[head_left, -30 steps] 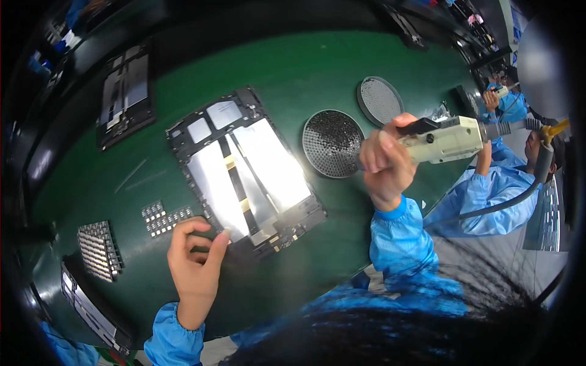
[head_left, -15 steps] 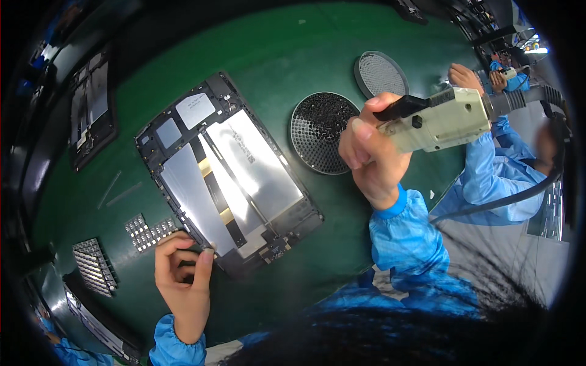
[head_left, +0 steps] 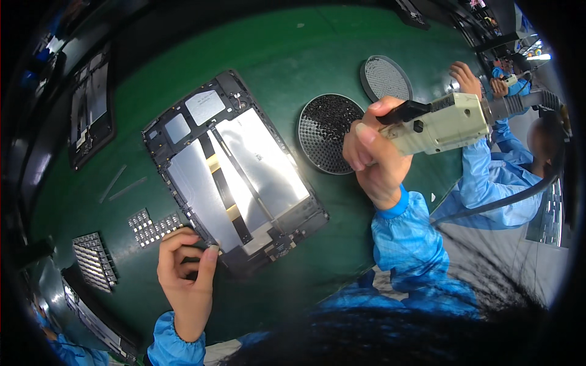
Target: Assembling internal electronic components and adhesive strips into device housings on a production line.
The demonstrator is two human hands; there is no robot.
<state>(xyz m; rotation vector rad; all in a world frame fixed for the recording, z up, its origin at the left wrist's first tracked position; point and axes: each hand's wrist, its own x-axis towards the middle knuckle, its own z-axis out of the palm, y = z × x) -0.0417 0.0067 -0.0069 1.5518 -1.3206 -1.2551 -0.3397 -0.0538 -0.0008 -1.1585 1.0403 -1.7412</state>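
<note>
A disassembled tablet [head_left: 199, 190] lies tilted on the green worktop, its back off, with silver battery panels and a dark flex strip showing. My left hand [head_left: 185, 277] is at its lower left edge, thumb and curled fingers closed on the frame. Raised to the right of the tablet, my right hand [head_left: 383, 161] grips a cream electric screwdriver [head_left: 448, 125] with a black lever; its tip is hidden behind my fingers. Just beyond that hand sits a round perforated dish [head_left: 311, 145] heaped with tiny black screws [head_left: 332, 116].
A second round dish [head_left: 386, 79] stands behind the first. Small metal parts [head_left: 152, 229], a striped block of parts [head_left: 94, 262] and clear strips [head_left: 127, 188] lie left. Another opened tablet [head_left: 91, 110] is far left. A blue-clad co-worker [head_left: 497, 183] sits right; a thick cable [head_left: 513, 201] hangs there.
The tablet, dishes and small parts appear slightly farther right in the picture. Both hands keep the same grip, and the screwdriver has barely moved.
</note>
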